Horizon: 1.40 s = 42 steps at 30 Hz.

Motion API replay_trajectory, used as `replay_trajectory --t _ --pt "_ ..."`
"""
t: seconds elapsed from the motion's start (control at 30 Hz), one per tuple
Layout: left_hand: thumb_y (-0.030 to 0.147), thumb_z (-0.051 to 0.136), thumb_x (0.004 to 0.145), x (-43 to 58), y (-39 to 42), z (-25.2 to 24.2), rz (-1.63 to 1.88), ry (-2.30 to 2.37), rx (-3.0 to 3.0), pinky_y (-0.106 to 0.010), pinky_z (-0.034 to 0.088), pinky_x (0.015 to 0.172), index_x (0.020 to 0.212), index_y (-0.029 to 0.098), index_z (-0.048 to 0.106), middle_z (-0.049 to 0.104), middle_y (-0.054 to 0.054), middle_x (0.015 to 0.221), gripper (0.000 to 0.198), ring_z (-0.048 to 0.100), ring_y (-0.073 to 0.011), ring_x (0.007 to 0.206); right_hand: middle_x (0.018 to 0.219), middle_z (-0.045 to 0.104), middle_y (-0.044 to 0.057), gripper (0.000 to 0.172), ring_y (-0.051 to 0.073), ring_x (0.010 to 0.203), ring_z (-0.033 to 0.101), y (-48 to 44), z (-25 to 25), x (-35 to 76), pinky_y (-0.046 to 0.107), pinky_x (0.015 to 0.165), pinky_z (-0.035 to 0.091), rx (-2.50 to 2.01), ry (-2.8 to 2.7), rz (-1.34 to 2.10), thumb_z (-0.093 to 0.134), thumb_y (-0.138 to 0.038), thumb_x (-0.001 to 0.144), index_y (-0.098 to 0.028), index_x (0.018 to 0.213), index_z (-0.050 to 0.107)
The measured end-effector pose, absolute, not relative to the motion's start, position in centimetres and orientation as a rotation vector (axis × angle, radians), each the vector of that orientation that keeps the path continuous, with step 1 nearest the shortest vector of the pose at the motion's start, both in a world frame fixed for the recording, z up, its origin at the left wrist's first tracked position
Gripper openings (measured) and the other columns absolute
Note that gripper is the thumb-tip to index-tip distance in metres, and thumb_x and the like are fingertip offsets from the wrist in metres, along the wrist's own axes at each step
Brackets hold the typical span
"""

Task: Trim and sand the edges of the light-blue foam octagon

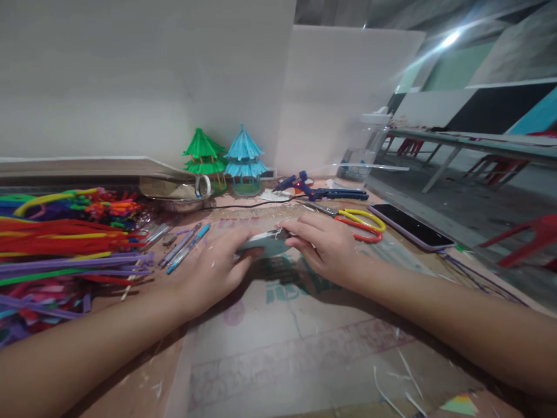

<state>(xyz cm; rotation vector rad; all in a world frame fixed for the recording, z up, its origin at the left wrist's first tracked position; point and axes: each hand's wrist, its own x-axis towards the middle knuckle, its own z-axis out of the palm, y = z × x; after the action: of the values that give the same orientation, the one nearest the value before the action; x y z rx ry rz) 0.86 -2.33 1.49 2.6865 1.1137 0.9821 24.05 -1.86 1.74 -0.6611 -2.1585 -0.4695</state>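
Note:
In the middle of the head view, a small flat pale grey-white piece point(268, 246) is held just above the printed plastic sheet point(243, 360). My left hand point(224, 258) is closed on its left end, thumb below and fingers above. My right hand point(324, 244) is pinched at the piece's right end, where thin white strands and a dark bit show. What exactly lies between the right fingertips is hidden. Scissors point(361, 223) with yellow and red handles lie just beyond the right hand. Two pens point(188, 248) lie beyond the left hand.
Pipe cleaners point(65, 238) are heaped at the left. A metal bowl point(174, 194), green point(202, 154) and blue point(243, 157) small tiered-roof models, a blue glue gun point(296, 183) and a clear jug point(363, 151) stand at the back. A phone point(411, 226) lies right.

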Motion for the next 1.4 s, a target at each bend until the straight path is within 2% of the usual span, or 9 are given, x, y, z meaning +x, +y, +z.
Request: replay_trajectory --t 0.27,0.43,0.57,0.7,0.9,1.07,1.2,1.4 --pt "0.028 0.047 0.093 0.9 -2.3 1.4 0.981 1.126 2.685 -0.037 0.049 0.087 0.111 0.023 0.061 0.068 -0.005 0.108 0.023 0.062 -0.0231 0.101 0.074 0.066 0.006 0.036 0.016 0.067 0.059 -1.9 1.8 23.9 0.026 0.058 0.044 -0.671 -2.135 -0.456 0.037 -0.032 0.100 -0.015 0.100 0.068" --pt "0.024 0.048 0.093 0.8 -1.8 1.2 1.044 1.152 2.647 -0.035 0.049 0.085 0.115 0.025 0.058 0.067 -0.003 0.110 0.024 0.061 -0.0209 0.101 0.096 0.073 0.008 0.027 0.019 0.087 0.067 -0.8 1.1 24.3 0.031 0.074 0.052 -0.815 -1.929 -0.109 0.045 -0.031 0.096 -0.017 0.105 0.066" --pt "0.022 0.050 0.091 0.5 -0.9 1.0 1.143 1.184 2.619 -0.033 0.049 0.080 0.106 0.022 0.058 0.067 -0.003 0.099 0.017 0.062 -0.0198 0.091 0.091 0.072 0.007 0.027 0.020 0.076 0.066 0.0 0.2 24.7 0.031 0.066 0.051 -0.941 -1.888 -0.009 0.047 -0.034 0.094 -0.018 0.102 0.066" --pt "0.020 0.050 0.091 0.3 -0.4 0.8 1.171 1.186 2.629 -0.031 0.049 0.079 0.104 0.021 0.057 0.067 -0.003 0.098 0.014 0.062 -0.0191 0.092 0.090 0.072 0.008 0.028 0.018 0.071 0.064 -0.2 -0.2 24.6 0.031 0.066 0.051 -0.813 -1.983 -0.080 0.046 -0.034 0.094 -0.016 0.106 0.064" --pt "0.017 0.050 0.091 0.5 -0.4 0.8 1.187 1.068 2.684 -0.033 0.049 0.085 0.106 0.020 0.057 0.067 -0.004 0.103 0.017 0.062 -0.0193 0.098 0.096 0.073 0.010 0.026 0.020 0.087 0.068 -0.3 -0.2 24.4 0.032 0.074 0.053 -0.721 -2.022 -0.249 0.043 -0.029 0.097 -0.015 0.105 0.064" --pt "0.011 0.048 0.092 0.5 -0.2 0.9 1.174 0.982 2.718 -0.031 0.046 0.093 0.115 0.025 0.056 0.065 -0.002 0.112 0.029 0.060 -0.0168 0.105 0.092 0.073 0.009 0.025 0.019 0.084 0.067 -0.1 -0.2 24.6 0.031 0.072 0.052 -0.678 -2.016 -0.289 0.044 -0.028 0.097 -0.015 0.103 0.065" --pt "0.012 0.047 0.092 0.4 -0.2 0.9 1.178 1.013 2.712 -0.031 0.048 0.089 0.112 0.023 0.057 0.066 -0.002 0.105 0.025 0.061 -0.0173 0.100 0.081 0.070 0.007 0.027 0.019 0.076 0.064 -0.1 -0.2 24.7 0.030 0.067 0.049 -0.688 -2.061 -0.299 0.043 -0.030 0.097 -0.015 0.103 0.066" --pt "0.014 0.048 0.092 0.4 -0.1 0.7 1.196 1.011 2.722 -0.031 0.048 0.089 0.109 0.023 0.057 0.066 -0.002 0.105 0.023 0.060 -0.0178 0.101 0.080 0.068 0.006 0.028 0.017 0.073 0.062 -0.4 0.0 24.8 0.028 0.064 0.046 -0.714 -2.131 -0.341 0.042 -0.030 0.098 -0.016 0.104 0.065"
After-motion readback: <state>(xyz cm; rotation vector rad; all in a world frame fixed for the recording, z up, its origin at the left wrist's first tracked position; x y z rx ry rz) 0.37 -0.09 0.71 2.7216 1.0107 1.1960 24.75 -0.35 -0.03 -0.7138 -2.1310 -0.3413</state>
